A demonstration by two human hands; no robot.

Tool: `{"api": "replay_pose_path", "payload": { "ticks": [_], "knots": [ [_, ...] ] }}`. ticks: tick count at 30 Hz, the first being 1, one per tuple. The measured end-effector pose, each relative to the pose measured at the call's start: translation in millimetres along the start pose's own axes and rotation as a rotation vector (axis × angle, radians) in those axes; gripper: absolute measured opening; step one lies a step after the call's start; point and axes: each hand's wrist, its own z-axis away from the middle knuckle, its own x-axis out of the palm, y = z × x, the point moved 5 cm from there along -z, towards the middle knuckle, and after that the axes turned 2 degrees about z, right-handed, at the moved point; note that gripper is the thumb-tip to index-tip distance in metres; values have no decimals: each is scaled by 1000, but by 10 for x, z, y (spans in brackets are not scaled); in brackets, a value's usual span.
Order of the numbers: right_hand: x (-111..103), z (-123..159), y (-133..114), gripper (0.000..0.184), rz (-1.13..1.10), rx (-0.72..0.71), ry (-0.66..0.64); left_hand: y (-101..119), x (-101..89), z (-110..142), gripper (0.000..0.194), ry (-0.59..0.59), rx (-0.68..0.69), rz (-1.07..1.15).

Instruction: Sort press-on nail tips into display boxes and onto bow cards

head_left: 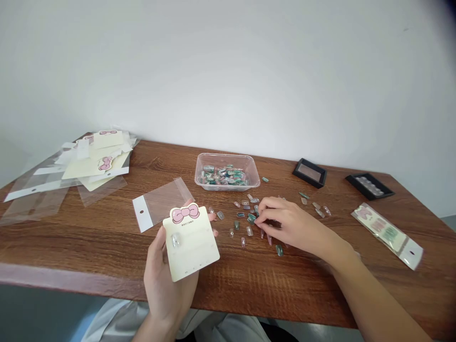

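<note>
My left hand [162,289] holds up a cream backing card [192,247] printed with a pink bow, and one clear press-on nail [175,240] sits on the card. Under the card lies a clear cellophane bag [164,202] with a white header, close to my left fingertips. My right hand [285,223] is over the loose press-on nails [242,223] scattered on the wooden table [270,280]. Its thumb and fingertips close on a dark green press-on nail [251,218].
A clear plastic tub [227,172] full of nails stands at the back of the table. Two black display cases [309,173] lie to its right. A sealed packaged nail card [386,236] lies at the right, and a pile of cards and bags [89,161] at the left.
</note>
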Motion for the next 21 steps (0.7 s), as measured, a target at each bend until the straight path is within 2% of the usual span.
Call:
{"api": "replay_pose_path", "payload": {
  "ticks": [5,7,11,15,21],
  "knots": [
    [-34,0,0,7,-36,38,-33,7,-39,8,49,9,19,15],
    [-79,6,5,9,-70,46,-9,11,-48,10,47,10,26,17],
    [-151,-10,69,14,-85,85,143,8,-44,2,46,9,20,18],
    [-91,-101,180,24,22,153,264,5,-28,-3,46,6,15,15],
    [49,-251,242,29,95,178,210,6,-13,9,47,11,-2,27]
  ]
}}
